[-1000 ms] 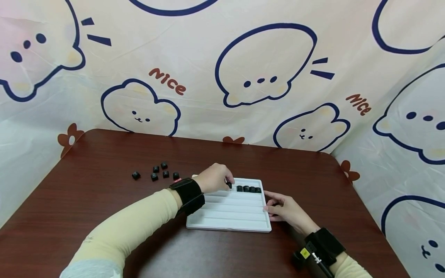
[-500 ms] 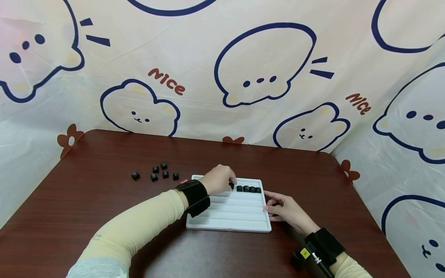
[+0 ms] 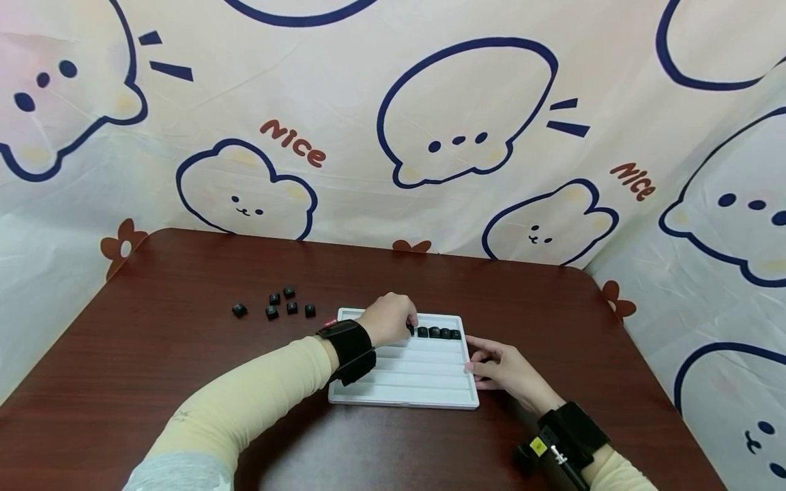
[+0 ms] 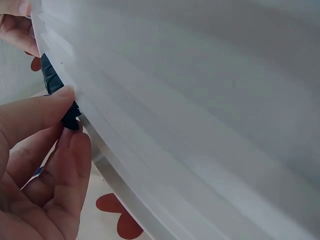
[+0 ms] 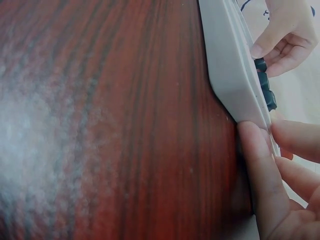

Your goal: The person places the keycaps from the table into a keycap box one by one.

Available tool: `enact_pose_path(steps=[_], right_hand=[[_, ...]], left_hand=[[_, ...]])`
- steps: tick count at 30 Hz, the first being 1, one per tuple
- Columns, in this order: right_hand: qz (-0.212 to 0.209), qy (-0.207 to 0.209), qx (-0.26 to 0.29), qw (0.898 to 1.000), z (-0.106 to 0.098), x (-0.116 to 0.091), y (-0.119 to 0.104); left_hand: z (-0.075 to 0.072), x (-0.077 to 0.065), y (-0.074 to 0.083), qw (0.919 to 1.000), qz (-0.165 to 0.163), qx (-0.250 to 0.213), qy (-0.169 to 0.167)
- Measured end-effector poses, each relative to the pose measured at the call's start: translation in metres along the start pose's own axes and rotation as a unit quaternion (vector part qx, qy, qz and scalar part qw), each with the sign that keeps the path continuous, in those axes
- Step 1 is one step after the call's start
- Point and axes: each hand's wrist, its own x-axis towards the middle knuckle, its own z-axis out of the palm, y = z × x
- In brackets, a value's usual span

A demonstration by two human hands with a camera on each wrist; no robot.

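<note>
In the head view, my left hand (image 3: 388, 318) is over the back row of a white ridged tray (image 3: 405, 395). Its thumb and fingertips pinch a black keycap (image 4: 71, 120), close beside several keycaps (image 3: 434, 333) lined up at the row's right end. Part of the pinched keycap hides behind the thumb in the left wrist view. My right hand (image 3: 505, 370) rests at the tray's right side, thumb and forefinger touching its edge. From the right wrist view, that thumb (image 5: 255, 145) lies against the tray's outer wall, its fingers nearly straight.
Several loose black keycaps (image 3: 273, 299) lie scattered on the dark wooden table (image 3: 184, 354), left of the tray. A pale curtain (image 3: 344, 88) with cartoon drawings hangs behind the table's far edge. Both wrists wear black straps.
My left hand has shifted slightly to the right along the back row, bringing the pinched keycap up to the lined-up ones. The right hand and tray stay in place.
</note>
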Motion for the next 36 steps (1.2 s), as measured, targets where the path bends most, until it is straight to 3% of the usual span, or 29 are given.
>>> enact_pose_path(steps=[23,36], right_hand=[[-0.003,-0.013,-0.004,1.0,-0.0042,0.0009,-0.0008],[-0.007,-0.014,0.001,1.0,-0.0023,0.0004,-0.0015]], left_hand=[[-0.0009,0.0059,0.0012,0.9993,-0.029,0.022,-0.011],[0.001,0.0046,0.0034,0.9991,-0.03,0.029,0.001]])
